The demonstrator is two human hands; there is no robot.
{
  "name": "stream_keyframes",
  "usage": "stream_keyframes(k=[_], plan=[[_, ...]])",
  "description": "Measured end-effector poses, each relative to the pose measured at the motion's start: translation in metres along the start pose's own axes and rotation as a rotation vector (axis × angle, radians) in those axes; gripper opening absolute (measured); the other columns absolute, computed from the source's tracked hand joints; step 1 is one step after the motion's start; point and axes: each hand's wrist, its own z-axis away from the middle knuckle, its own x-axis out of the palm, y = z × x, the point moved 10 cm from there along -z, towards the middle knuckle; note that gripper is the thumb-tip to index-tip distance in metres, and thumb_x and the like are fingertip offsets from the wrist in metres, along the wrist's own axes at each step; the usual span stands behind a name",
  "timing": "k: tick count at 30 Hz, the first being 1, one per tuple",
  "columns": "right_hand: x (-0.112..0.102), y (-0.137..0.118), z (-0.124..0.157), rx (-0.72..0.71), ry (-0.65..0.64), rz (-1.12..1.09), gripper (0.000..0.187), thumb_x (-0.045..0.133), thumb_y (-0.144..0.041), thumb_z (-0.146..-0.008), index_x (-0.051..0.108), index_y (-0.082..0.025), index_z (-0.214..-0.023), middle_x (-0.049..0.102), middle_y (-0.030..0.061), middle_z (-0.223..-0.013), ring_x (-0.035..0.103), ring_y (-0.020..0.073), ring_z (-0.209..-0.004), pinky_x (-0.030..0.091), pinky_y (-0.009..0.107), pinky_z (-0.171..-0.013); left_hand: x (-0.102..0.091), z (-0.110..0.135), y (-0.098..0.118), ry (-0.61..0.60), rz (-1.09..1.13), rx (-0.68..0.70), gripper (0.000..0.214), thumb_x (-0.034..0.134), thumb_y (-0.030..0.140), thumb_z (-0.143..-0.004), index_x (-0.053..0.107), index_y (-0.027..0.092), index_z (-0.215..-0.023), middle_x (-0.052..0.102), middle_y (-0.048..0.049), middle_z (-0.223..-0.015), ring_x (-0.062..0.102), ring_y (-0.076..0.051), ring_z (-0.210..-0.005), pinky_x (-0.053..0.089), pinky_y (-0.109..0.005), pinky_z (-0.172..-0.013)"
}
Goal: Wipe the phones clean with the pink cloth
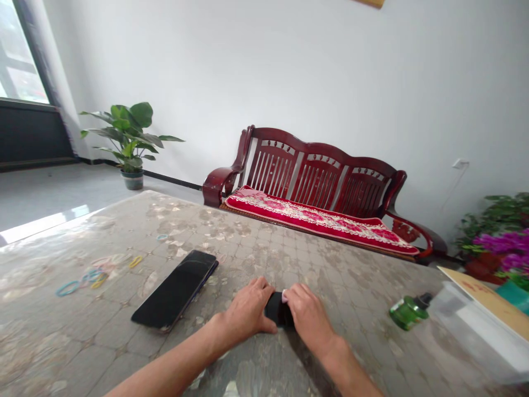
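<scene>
My left hand (247, 310) grips the left edge of a small flat black object (278, 311), its thumb along the near side and its fingers at the far side. The object lies on or just over the table, and the hands hide too much to tell its kind. My right hand (309, 315) is closed at the object's right side, with a small white wad (284, 296) showing at its fingertips. To the left of my hands lies a large black smartphone (177, 289), screen up, on something with a dark blue edge.
The table (231, 353) has a patterned cover. Coloured rubber bands (93, 275) lie at left. On the right stand a green bottle (408, 311) with a black top and a clear plastic box (475, 325). Beyond are a red wooden bench (318, 176) and a potted plant (131, 140).
</scene>
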Motion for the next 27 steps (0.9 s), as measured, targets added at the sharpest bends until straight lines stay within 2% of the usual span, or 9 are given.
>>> stream_keyframes(k=[3, 9, 11, 17, 19, 24, 27], plan=[[-0.004, 0.002, 0.002, -0.013, -0.005, -0.041, 0.027, 0.045, -0.003, -0.091, 0.061, -0.024, -0.086, 0.063, 0.0012, -0.086, 0.058, 0.0183, -0.085, 0.041, 0.028, -0.074, 0.001, 0.000, -0.001, 0.001, 0.002, -0.010, 0.058, 0.085, 0.042, -0.060, 0.065, 0.020, -0.110, 0.061, -0.0074, -0.109, 0.059, -0.029, -0.105, 0.048, -0.034, -0.091], [-0.014, 0.048, 0.015, 0.096, 0.051, -0.057, 0.027, 0.043, -0.003, -0.089, 0.061, -0.023, -0.085, 0.062, 0.0022, -0.086, 0.057, 0.0202, -0.085, 0.042, 0.030, -0.075, 0.002, 0.000, -0.002, -0.024, -0.008, -0.024, 0.058, 0.086, 0.045, -0.060, 0.065, 0.022, -0.109, 0.060, -0.0069, -0.112, 0.059, -0.029, -0.107, 0.049, -0.034, -0.090], [-0.014, 0.047, 0.019, 0.108, 0.061, -0.071, 0.027, 0.043, -0.004, -0.089, 0.060, -0.023, -0.085, 0.062, 0.0026, -0.086, 0.057, 0.0205, -0.085, 0.042, 0.031, -0.075, 0.001, 0.000, -0.001, -0.026, -0.017, -0.024, 0.058, 0.085, 0.045, -0.060, 0.064, 0.022, -0.110, 0.060, -0.0070, -0.111, 0.060, -0.029, -0.106, 0.050, -0.034, -0.089], [-0.012, 0.007, 0.023, 0.001, 0.008, -0.159, 0.027, 0.044, -0.002, -0.089, 0.060, -0.023, -0.087, 0.063, 0.0019, -0.088, 0.057, 0.0186, -0.086, 0.043, 0.029, -0.077, 0.001, 0.002, -0.001, -0.032, -0.039, -0.037, 0.058, 0.082, 0.045, -0.063, 0.063, 0.022, -0.112, 0.059, -0.0066, -0.113, 0.063, -0.028, -0.101, 0.051, -0.033, -0.087], [-0.015, 0.012, 0.022, 0.011, 0.005, -0.142, 0.026, 0.044, -0.002, -0.088, 0.060, -0.023, -0.087, 0.063, 0.0017, -0.088, 0.057, 0.0184, -0.085, 0.043, 0.029, -0.077, -0.001, 0.002, -0.001, -0.026, -0.046, -0.035, 0.058, 0.081, 0.044, -0.063, 0.063, 0.022, -0.114, 0.060, -0.0063, -0.112, 0.063, -0.028, -0.101, 0.051, -0.033, -0.086], [-0.021, 0.051, 0.027, 0.094, 0.040, -0.121, 0.025, 0.043, -0.003, -0.090, 0.060, -0.022, -0.085, 0.064, 0.0031, -0.088, 0.057, 0.0194, -0.087, 0.043, 0.030, -0.078, -0.005, 0.003, 0.003, -0.020, -0.060, -0.039, 0.054, 0.076, 0.042, -0.063, 0.064, 0.023, -0.112, 0.061, -0.0060, -0.110, 0.065, -0.027, -0.095, 0.052, -0.032, -0.081], [-0.020, 0.053, 0.041, 0.085, 0.015, -0.168, 0.026, 0.042, -0.003, -0.092, 0.059, -0.022, -0.087, 0.063, 0.0022, -0.089, 0.057, 0.0185, -0.086, 0.043, 0.030, -0.078, -0.006, 0.003, 0.004, -0.011, -0.067, -0.039, 0.051, 0.073, 0.040, -0.063, 0.065, 0.023, -0.111, 0.061, -0.0058, -0.108, 0.065, -0.027, -0.093, 0.053, -0.032, -0.079]])
